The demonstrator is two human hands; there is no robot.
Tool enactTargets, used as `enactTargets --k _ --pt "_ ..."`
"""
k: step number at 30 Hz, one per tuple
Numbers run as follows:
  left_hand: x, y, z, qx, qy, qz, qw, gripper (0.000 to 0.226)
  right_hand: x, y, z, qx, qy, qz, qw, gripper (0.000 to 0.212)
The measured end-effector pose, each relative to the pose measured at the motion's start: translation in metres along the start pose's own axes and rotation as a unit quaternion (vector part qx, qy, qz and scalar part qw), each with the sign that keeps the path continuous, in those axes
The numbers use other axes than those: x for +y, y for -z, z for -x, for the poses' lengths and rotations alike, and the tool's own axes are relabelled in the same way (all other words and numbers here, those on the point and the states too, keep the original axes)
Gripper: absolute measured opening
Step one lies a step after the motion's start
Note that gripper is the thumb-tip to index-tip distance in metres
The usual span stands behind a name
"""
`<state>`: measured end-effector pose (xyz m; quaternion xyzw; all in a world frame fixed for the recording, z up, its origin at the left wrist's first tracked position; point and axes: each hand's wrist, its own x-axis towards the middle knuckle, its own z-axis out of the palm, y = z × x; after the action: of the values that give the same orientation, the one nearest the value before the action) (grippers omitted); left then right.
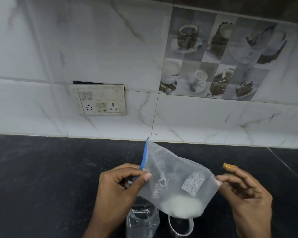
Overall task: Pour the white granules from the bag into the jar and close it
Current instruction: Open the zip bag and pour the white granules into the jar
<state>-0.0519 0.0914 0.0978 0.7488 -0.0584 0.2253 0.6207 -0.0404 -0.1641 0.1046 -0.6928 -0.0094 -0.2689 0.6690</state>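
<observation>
A clear zip bag [175, 172] with a blue seal strip hangs above the black counter, white granules [181, 207] pooled in its lowest corner. My left hand [118, 188] pinches the bag near the blue strip. My right hand [248, 193] pinches the bag's opposite corner. Below the bag stands a clear square jar [142, 220], open at the top, partly hidden by my left wrist. Beside it on the right lies a round lid [181, 225] with a metal rim, partly covered by the bag.
The black stone counter [50, 177] runs to a white marble-tiled wall with a switch and socket plate [100, 100]. A small orange scrap [229, 167] lies on the counter behind my right hand.
</observation>
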Motion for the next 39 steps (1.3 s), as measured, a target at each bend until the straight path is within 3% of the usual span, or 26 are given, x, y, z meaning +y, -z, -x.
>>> enactTargets --k 9,13,18,21,28,32,39 --pt "-0.004 0.004 0.001 0.01 0.006 -0.001 1.0 0.004 0.004 0.0 -0.002 0.03 0.01 -0.028 0.999 0.048" --pt "-0.005 0.003 0.001 0.023 0.0 0.006 1.0 0.004 0.002 -0.002 0.002 0.032 0.001 -0.03 0.999 0.035" --pt "-0.005 0.004 0.0 0.03 0.005 0.013 0.999 0.005 0.004 -0.002 0.006 -0.025 -0.052 0.026 0.998 0.027" --pt "-0.007 0.0 0.001 0.019 0.008 0.018 1.0 0.005 0.004 -0.002 0.005 -0.036 -0.076 -0.003 0.996 0.016" --pt "-0.012 -0.001 0.001 0.024 0.019 0.019 0.999 0.004 -0.002 0.009 -0.001 -0.09 -0.115 -0.06 0.988 0.033" --pt "-0.015 -0.005 0.002 0.016 0.041 0.031 0.999 0.006 -0.006 0.013 0.0 -0.081 -0.088 -0.019 0.993 0.053" --pt "-0.028 -0.008 0.008 0.0 0.057 0.037 0.998 0.007 -0.008 0.012 -0.003 -0.042 -0.023 0.031 0.998 0.041"
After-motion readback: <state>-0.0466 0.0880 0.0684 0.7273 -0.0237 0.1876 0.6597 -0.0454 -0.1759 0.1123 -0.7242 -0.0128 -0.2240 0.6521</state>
